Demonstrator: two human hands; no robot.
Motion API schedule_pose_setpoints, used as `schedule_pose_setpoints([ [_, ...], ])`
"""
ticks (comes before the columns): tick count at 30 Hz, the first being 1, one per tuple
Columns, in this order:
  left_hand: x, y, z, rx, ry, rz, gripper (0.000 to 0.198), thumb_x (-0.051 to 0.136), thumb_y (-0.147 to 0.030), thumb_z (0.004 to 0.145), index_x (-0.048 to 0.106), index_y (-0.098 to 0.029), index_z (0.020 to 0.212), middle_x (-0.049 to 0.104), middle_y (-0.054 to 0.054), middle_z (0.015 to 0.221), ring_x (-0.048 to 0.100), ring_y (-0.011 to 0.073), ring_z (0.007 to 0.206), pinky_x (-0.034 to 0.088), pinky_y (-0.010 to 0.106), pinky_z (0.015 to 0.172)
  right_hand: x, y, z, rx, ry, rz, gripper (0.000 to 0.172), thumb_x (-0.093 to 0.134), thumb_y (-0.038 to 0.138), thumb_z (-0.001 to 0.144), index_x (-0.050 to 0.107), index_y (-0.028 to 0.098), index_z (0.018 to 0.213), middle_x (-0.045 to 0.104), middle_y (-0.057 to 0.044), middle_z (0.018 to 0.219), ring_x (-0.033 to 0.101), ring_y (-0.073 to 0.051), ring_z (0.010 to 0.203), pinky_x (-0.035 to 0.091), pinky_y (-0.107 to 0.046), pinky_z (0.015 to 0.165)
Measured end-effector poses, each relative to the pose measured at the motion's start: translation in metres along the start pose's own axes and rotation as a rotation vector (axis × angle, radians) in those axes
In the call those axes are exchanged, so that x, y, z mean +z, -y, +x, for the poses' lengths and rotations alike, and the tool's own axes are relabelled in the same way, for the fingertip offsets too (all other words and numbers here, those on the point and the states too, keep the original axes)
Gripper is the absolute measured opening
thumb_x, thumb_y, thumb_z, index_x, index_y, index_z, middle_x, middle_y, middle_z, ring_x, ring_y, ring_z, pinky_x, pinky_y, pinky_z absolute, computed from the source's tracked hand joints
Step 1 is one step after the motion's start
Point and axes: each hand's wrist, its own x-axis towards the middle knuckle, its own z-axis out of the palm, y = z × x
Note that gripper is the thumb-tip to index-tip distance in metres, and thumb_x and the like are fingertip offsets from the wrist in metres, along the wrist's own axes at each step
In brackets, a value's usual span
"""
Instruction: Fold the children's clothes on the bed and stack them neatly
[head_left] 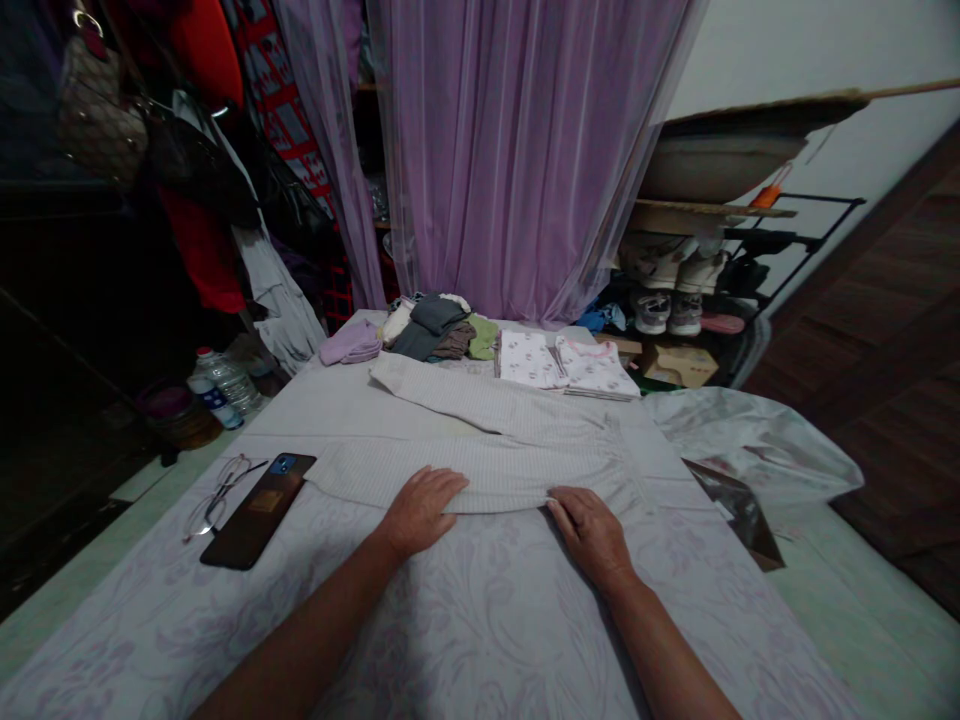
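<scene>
A pair of light striped trousers (517, 462) lies spread on the table, with its two legs pointing left and its gathered waist at the right. My left hand (424, 510) rests flat on the near leg, fingers stretched out. At the trousers' near edge, towards the waist, my right hand (591, 532) has its fingertips closed on the fabric. Behind them sit folded white printed clothes (529, 358) and a pile of folded dark and green clothes (429, 328). Folded purple cloth (352, 342) lies at the far left.
A dark phone (259, 512) and eyeglasses (219, 497) lie on the patterned tablecloth (480, 630) at the left. Plastic bottles (229, 378) stand on the floor beyond. A purple curtain (510, 150) hangs behind the table. To the right are a shoe rack (795, 240) and a clear plastic bag (757, 445).
</scene>
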Motion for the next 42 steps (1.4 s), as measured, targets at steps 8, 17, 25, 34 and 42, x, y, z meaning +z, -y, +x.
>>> schedule_pose_setpoints([
  [8,-0.02,0.046,-0.015,-0.226,-0.091,0.009,0.062,0.047,-0.005,0.067,0.064,-0.025,0.123,0.066,0.001,0.128,0.057,0.0178,0.122,0.041,0.033,0.109,-0.014,-0.01,-0.001,-0.009,0.21,0.001,0.031,0.05,0.021,0.082,0.067,0.023,0.108,0.071,-0.008,0.108,0.064,-0.023,0.102,0.051,-0.038,0.091],
  [17,-0.105,0.094,0.005,-0.45,-0.015,0.113,0.041,0.044,-0.022,0.081,0.063,-0.031,0.116,0.072,-0.003,0.113,0.067,0.0215,0.103,0.049,0.03,0.086,-0.051,-0.08,0.025,0.261,0.109,-0.225,0.032,0.047,0.025,0.08,0.068,0.024,0.104,0.074,-0.005,0.102,0.069,-0.024,0.092,0.052,-0.033,0.078],
  [25,-0.138,0.138,0.154,-0.29,-0.002,0.283,0.029,0.045,-0.026,0.081,0.064,-0.022,0.104,0.066,0.009,0.12,0.061,0.0246,0.111,0.045,0.034,0.093,-0.054,-0.104,0.152,0.393,0.263,-0.441,0.028,0.047,0.033,0.092,0.07,0.023,0.103,0.074,-0.008,0.099,0.067,-0.022,0.09,0.045,-0.028,0.069],
  [34,-0.103,0.184,0.215,-0.211,0.229,0.411,0.037,0.05,-0.031,0.076,0.066,-0.021,0.108,0.071,0.011,0.111,0.061,0.029,0.112,0.036,0.045,0.104,-0.024,-0.145,0.169,0.412,0.468,-0.352,0.037,0.057,0.031,0.086,0.064,0.021,0.121,0.069,-0.01,0.12,0.065,-0.024,0.104,0.045,-0.031,0.082],
  [42,-0.142,0.178,0.194,-0.245,0.109,0.348,0.028,0.052,-0.038,0.081,0.067,-0.023,0.099,0.071,0.005,0.102,0.064,0.0235,0.098,0.046,0.03,0.085,-0.07,-0.128,0.191,0.238,0.453,-0.47,0.023,0.053,0.033,0.089,0.071,0.02,0.094,0.071,-0.009,0.099,0.064,-0.021,0.09,0.041,-0.027,0.072],
])
